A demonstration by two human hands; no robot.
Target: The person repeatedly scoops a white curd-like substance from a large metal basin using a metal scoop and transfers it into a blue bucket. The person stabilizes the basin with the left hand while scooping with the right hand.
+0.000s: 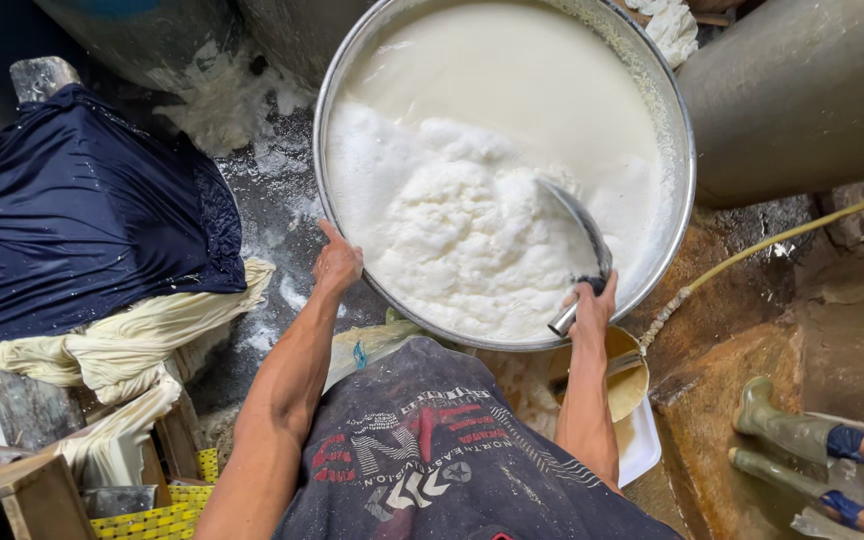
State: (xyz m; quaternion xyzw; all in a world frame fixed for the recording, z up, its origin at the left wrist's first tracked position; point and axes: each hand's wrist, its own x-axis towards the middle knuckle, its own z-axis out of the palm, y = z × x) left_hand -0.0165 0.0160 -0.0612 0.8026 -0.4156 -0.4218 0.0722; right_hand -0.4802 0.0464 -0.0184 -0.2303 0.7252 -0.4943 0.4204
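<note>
- Metal shines in the right hand (pixel 589 300): its fingers are wrapped tight around the handle of a big ladle (pixel 580 235).
- The ladle's bowl is dipped into white, lumpy foam (pixel 462 220), near the right side of the heap.
- Only the handle and the back edge of the ladle's bowl show above the foam.
- The left hand (pixel 337 262) rests on the near left rim of the basin (pixel 687 190). Its thumb points up along the rim, and its fingers curl over the edge, pressed against the metal. It holds nothing else.
- The basin is wide, round and made of steel. It is in front of the person, at the top middle of the view.
- Smooth, creamy white liquid (pixel 522 70) fills the far half of the basin. The foam heap fills the near half.
- A dark blue wet cloth (pixel 82 210) lies over a wooden stand on the left, well apart from the basin.
- A cream-coloured twisted cloth (pixel 122 350) hangs just under the blue one.
- A thin yellow hose (pixel 782 238) runs across the wet stone floor on the right.
- Another person's feet, in green rubber boots (pixel 782 430), are at the bottom right corner.
- A yellow bowl (pixel 627 380) sits below the basin, by the right arm.
</note>
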